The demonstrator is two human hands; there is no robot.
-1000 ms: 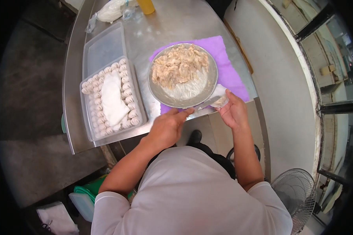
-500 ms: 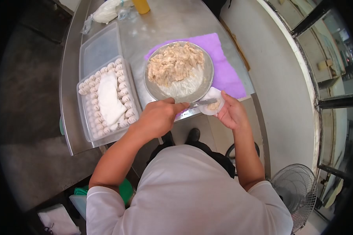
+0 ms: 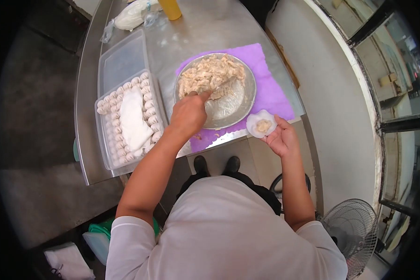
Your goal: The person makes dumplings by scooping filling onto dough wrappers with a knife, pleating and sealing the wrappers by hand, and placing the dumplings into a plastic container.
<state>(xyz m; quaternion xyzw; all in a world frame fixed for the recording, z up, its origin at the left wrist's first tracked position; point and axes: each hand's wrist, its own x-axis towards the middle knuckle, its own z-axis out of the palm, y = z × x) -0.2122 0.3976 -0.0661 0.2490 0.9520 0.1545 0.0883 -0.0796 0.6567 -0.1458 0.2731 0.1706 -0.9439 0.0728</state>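
My left hand (image 3: 190, 113) is closed on a spatula and reaches over the near left part of a metal bowl (image 3: 250, 98). The spatula's blade is mostly hidden in the pale minced filling (image 3: 214, 72), which is heaped on the bowl's far side. Just right of the bowl, my right hand (image 3: 282, 139) holds a thin round wrapper (image 3: 253, 122) by its edge, with a small lump of filling (image 3: 263, 125) in its middle. The bowl rests on a purple cloth (image 3: 275, 100).
A clear plastic box (image 3: 108, 158) holds rows of pleated dumplings (image 3: 150, 112) under a white cloth (image 3: 133, 119), its lid (image 3: 122, 60) behind it. A yellow cup (image 3: 171, 8) and a white bag (image 3: 131, 16) are at the back of the metal table (image 3: 200, 28). A fan (image 3: 352, 224) stands lower right.
My left hand has moved the spatula from the wrapper up into the bowl's filling. My right hand still holds the wrapper, now slightly farther from the bowl, with its lump of filling uncovered.
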